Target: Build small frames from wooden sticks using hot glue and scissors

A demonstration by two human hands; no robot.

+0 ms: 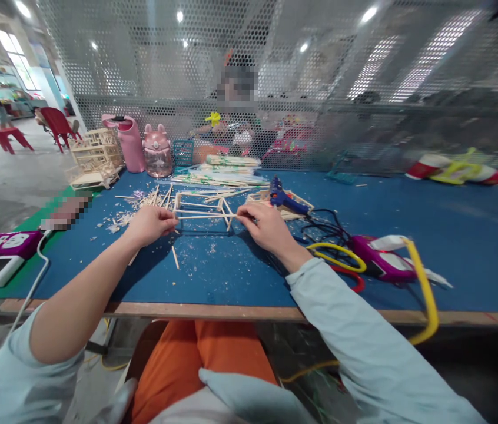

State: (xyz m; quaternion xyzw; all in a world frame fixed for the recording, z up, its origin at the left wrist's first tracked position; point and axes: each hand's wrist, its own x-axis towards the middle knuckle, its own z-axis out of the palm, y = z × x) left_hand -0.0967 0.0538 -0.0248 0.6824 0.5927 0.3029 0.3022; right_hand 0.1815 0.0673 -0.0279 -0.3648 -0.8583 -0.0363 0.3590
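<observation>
A small open frame of thin wooden sticks [200, 206] stands on the blue table mat, between my two hands. A pale stick [207, 217] runs across its near side. My left hand [152, 225] pinches the left end of this stick, and the fingers of my right hand [260, 222] are closed on its right end. Just behind my right hand lies a blue glue gun [286, 199], over a flat piece made of sticks [255, 196]. Loose sticks and shavings [143, 203] are scattered behind my left hand. One short stick [175, 257] lies nearer the table's front edge.
Bundles of sticks [226, 171], a pink bottle [130, 144], a rabbit-eared jar [157, 152] and a stick model [96, 156] stand at the back. Purple power strips [385, 259] [8, 244] and cables lie at both sides. A person [238, 88] sits behind the mesh screen.
</observation>
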